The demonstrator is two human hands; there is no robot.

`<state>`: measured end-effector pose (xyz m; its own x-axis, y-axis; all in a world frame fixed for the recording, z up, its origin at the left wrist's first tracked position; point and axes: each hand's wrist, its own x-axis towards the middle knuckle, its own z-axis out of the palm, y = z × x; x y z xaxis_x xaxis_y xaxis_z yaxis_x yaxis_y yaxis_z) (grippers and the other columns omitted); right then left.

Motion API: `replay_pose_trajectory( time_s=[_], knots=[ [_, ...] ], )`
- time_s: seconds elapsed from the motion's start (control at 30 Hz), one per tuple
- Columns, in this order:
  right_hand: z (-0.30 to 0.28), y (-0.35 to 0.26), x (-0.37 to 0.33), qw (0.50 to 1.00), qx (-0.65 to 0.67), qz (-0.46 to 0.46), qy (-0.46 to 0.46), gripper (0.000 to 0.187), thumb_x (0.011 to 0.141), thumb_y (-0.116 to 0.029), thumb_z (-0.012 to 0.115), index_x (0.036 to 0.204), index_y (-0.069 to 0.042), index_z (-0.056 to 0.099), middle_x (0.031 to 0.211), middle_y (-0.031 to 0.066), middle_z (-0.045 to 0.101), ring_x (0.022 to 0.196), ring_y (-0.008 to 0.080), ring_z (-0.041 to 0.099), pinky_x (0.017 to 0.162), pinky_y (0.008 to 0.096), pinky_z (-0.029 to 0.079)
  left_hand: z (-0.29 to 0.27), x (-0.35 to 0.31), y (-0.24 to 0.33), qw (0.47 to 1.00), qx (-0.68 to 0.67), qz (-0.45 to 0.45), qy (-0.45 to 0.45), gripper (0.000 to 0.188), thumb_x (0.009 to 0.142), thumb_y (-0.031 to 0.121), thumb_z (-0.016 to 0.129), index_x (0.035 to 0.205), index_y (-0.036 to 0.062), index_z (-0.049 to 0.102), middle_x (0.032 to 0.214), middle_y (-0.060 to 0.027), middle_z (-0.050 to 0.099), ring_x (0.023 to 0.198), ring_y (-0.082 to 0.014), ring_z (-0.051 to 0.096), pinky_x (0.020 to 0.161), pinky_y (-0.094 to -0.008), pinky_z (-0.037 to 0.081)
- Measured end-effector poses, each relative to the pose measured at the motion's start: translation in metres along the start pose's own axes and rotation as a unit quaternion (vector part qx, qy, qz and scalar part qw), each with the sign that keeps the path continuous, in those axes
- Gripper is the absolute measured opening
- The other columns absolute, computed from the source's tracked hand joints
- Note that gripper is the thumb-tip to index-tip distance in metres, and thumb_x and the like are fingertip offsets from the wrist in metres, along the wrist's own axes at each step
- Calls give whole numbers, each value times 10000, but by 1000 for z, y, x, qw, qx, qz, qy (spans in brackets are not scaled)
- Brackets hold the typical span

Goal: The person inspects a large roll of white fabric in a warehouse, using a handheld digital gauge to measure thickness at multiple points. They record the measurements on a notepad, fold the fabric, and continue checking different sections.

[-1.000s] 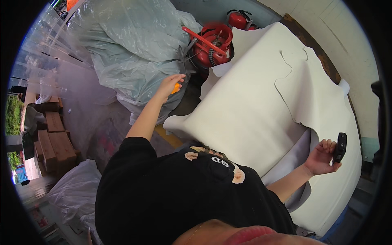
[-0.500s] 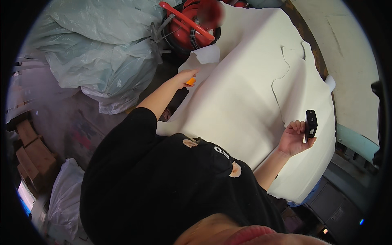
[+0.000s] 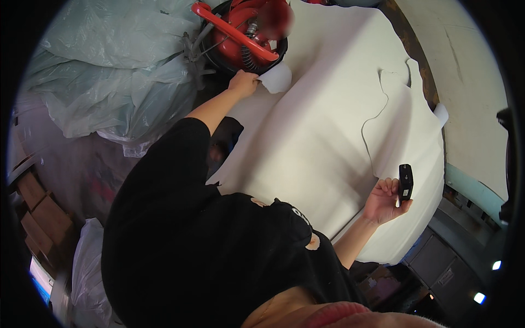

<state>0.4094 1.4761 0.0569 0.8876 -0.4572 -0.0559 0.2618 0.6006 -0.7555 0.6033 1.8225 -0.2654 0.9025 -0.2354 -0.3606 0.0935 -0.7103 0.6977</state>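
White sheet [image 3: 322,120] lies draped ahead of me. My left hand [image 3: 244,83] is at its curled flap [image 3: 276,78], fingers drawn narrow; I can't tell whether they grip. I'd pinch that edge flat, tension even. Smooth, matte material falls in broad, soft ridges. My right hand [image 3: 385,202] holds a boxy black device [image 3: 405,183].
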Motion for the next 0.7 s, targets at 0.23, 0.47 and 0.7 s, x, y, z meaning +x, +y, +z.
replay_pose_trajectory(
  time_s=[0.23, 0.47, 0.7],
  knots=[
    [-12, 3, -15, 999, 26, -2, -28, 430, 848, -414, 752, 1077, -65, 648, 854, 41, 595, 717, 136, 433, 636, 269, 361, -105, -103, 117, 956, -184, 225, -47, 246, 991, 210, 543, 1055, 12, 673, 940, -119, 693, 864, -239, 623, 787, -358, 481],
    [6, -1, -19, 997, 67, -7, -28, 449, 826, -424, 762, 1046, -59, 619, 834, 33, 541, 712, 145, 405, 629, 275, 354, -297, -135, 225, 682, -644, 337, -82, 300, 1024, 209, 561, 1206, -19, 631, 1101, -66, 691, 998, -146, 647, 851, -292, 506],
    [2, -8, -11, 993, 99, -16, -58, 467, 820, -447, 763, 1029, -56, 617, 788, 24, 496, 727, 146, 392, 628, 271, 354, -293, -114, 124, 704, -665, 214, 132, 323, 1024, 225, 562, 1224, -22, 618, 1115, -68, 688, 1011, -149, 646, 867, -299, 508]
  ],
)
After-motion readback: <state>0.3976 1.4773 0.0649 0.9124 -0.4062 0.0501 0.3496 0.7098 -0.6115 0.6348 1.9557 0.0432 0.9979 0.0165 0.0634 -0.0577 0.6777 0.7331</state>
